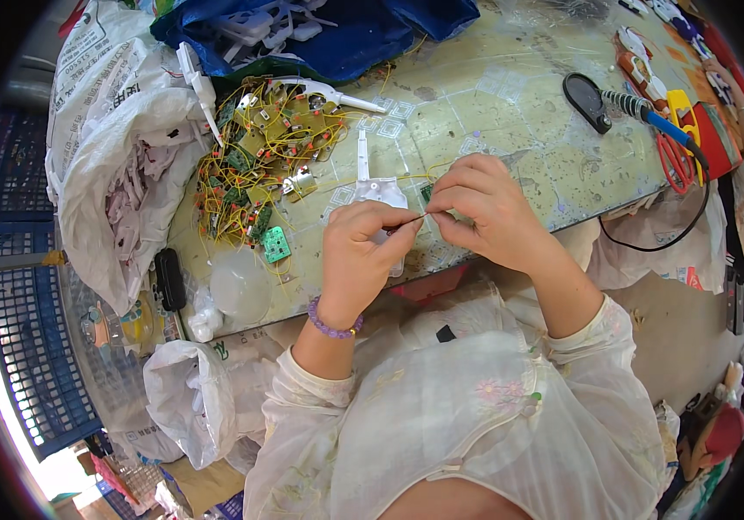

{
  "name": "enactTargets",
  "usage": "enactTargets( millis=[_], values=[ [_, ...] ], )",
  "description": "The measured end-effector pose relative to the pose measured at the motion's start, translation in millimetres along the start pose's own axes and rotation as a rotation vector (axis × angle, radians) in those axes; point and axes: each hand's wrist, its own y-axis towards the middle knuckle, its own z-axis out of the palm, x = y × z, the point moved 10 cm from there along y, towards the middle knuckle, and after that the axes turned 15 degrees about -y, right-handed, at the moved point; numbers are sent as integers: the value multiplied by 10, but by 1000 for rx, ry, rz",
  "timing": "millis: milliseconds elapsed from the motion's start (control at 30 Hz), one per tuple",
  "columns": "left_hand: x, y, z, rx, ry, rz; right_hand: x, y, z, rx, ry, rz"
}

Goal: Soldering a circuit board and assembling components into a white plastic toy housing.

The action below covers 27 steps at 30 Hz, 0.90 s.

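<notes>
My left hand (363,251), a purple bead bracelet on its wrist, is closed in a pinch. Opposite it, my right hand (489,212) also pinches, and the fingertips almost meet. Something thin, perhaps a wire end, lies between them, too small to name. Beneath and behind my left hand rests a white plastic shell (381,191) with a narrow stem pointing away from me, partly covered by the fingers. A small green circuit board (427,192) shows beside my right fingers, mostly hidden. To the left spreads a pile of circuit boards with yellow wires (259,147).
A white woven sack (138,191) of plastic parts stands at the left. Behind the pile lies a blue bag (303,43) with white parts. At the right are a blue-handled soldering iron (662,121), a black ring-shaped holder (587,100) and red-handled pliers (674,163).
</notes>
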Motion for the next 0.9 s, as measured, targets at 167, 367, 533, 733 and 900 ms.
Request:
enactTargets(
  millis=[167,367,533,733,900],
  values=[
    [67,-9,-65,-31,-19,-58,-140,-14,-157,-94,4,87],
    [-10,12,15,-9,45,9,92,-12,-124,-139,-53,-22],
    [-5,3,24,12,40,-8,101,-25,-100,-124,-63,-43],
    [-34,-9,95,83,80,15,116,-14,-69,-79,-38,-54],
    [28,0,72,92,33,-22,-87,-46,-32,-61,68,83]
  ],
)
